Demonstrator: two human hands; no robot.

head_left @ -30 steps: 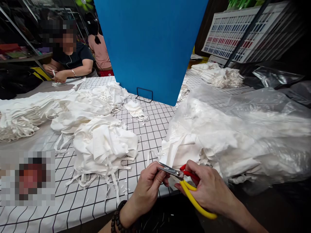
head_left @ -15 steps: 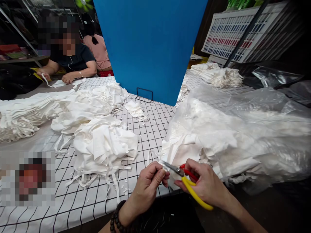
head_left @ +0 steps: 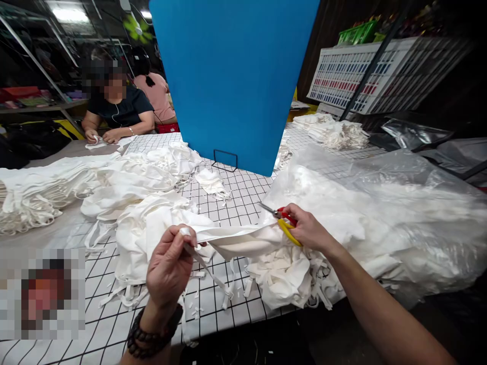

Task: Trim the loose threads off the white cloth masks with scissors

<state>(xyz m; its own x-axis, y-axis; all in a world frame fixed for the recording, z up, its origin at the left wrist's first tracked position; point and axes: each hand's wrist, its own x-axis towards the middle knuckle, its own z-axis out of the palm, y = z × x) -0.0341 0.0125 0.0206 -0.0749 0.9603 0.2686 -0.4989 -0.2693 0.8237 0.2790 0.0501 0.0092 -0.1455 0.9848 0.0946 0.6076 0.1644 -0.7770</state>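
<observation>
My left hand [head_left: 170, 266], with dark beads at the wrist, is closed on the end of a white cloth piece [head_left: 243, 242]. The cloth stretches rightward to my right hand, and a thin strap hangs below my left fingers. My right hand [head_left: 311, 226] grips scissors [head_left: 286, 218] with one red and one yellow handle, the blades pointing left above the cloth. Whether its fingers also pinch the cloth, I cannot tell. Below the stretched cloth lies a heap of white strapped pieces [head_left: 283, 276]. Another white heap [head_left: 152, 220] sits by my left hand.
A checked cloth [head_left: 243, 195] covers the table, with small white snippets on it. A blue board [head_left: 236, 86] stands ahead. To the right lies a clear plastic bag [head_left: 380, 203] of white pieces. At the back left, a co-worker [head_left: 119, 111] handles white cloth.
My left hand has moved left and up, drawing the white cloth out from the right-hand heap. My right hand has moved up with the scissors. The view has tilted slightly upward.
</observation>
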